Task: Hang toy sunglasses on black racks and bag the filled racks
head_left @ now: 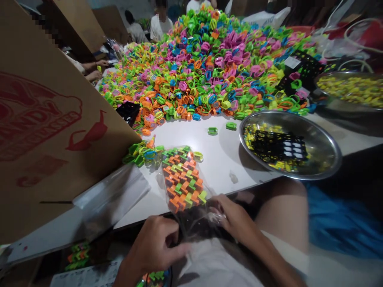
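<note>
A clear plastic bag (191, 207) lies over the near edge of the white table (215, 159), filled with rows of orange and green plastic rings (184, 181). My left hand (157, 245) pinches the bag's open end from the left. My right hand (231, 217) grips the same end from the right. A small row of loose green and blue rings (143, 153) lies just behind the bag.
A huge heap of coloured plastic rings (209, 59) covers the far table. A steel bowl (323, 159) with yellow bits and a black tray sits right. A cardboard box (44, 119) stands left, empty clear bags (110, 195) beside it. Other people sit at the far side.
</note>
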Tool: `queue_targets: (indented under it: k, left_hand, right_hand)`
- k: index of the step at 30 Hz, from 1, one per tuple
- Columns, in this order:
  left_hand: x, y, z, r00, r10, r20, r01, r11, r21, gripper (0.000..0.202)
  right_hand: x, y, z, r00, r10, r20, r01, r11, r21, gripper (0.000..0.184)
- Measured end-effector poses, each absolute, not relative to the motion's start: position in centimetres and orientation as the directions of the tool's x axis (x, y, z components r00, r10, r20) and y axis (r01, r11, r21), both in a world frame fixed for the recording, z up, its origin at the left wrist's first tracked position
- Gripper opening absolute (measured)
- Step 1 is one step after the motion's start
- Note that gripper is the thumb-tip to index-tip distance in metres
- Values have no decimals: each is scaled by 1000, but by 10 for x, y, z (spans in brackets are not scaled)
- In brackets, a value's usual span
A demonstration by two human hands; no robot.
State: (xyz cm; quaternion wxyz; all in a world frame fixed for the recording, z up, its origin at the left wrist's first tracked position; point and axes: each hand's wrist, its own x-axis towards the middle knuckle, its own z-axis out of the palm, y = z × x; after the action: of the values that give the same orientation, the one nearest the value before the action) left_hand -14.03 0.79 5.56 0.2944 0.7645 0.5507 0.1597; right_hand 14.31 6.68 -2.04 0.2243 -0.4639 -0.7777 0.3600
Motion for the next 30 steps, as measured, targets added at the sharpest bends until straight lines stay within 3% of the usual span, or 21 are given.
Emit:
queue_targets:
  k: [2, 4, 6, 8, 11, 21, 24, 27, 29, 30]
  left_hand:
    - [-133, 22, 66, 290, 927, 237, 756, -374, 537, 37]
    - [-122, 42, 71, 332, 852, 405, 802, -481, 355, 21]
    - [-112, 62, 70, 478, 805, 352, 808, -560, 183, 35]
    - [-106, 77, 65, 574, 785, 234, 793, -604, 82, 45]
    - [-105, 86, 54, 592, 791, 155, 795, -605, 46, 44]
    - [-103, 88, 35, 557, 806, 202, 825, -565, -23, 31]
    - [-103, 90, 42, 549, 815, 188, 829, -560, 7, 30]
    - [-111, 80, 52, 560, 783, 272, 768, -613, 187, 29]
    - [-122, 62, 56, 335, 815, 473, 736, -540, 408, 25]
    - [-128, 50, 56, 100, 834, 543, 716, -439, 543, 25]
  right_hand:
    - [134, 76, -22, -475, 875, 95, 522, 367, -770, 24]
    - [121, 83, -28, -487, 848, 207, 509, 469, -722, 22]
    - [109, 86, -38, -484, 820, 307, 515, 550, -658, 14]
    - [101, 88, -47, -477, 799, 367, 519, 593, -616, 14]
    - [95, 90, -60, -479, 774, 414, 517, 629, -580, 20]
    - [84, 95, -77, -520, 781, 346, 506, 608, -612, 21]
    - [83, 96, -73, -508, 803, 313, 487, 567, -664, 20]
    - [89, 89, -65, -464, 845, 265, 463, 486, -741, 21]
    - [100, 78, -59, -411, 887, 208, 446, 395, -803, 23]
    - [106, 71, -57, -380, 909, 171, 438, 340, -832, 27]
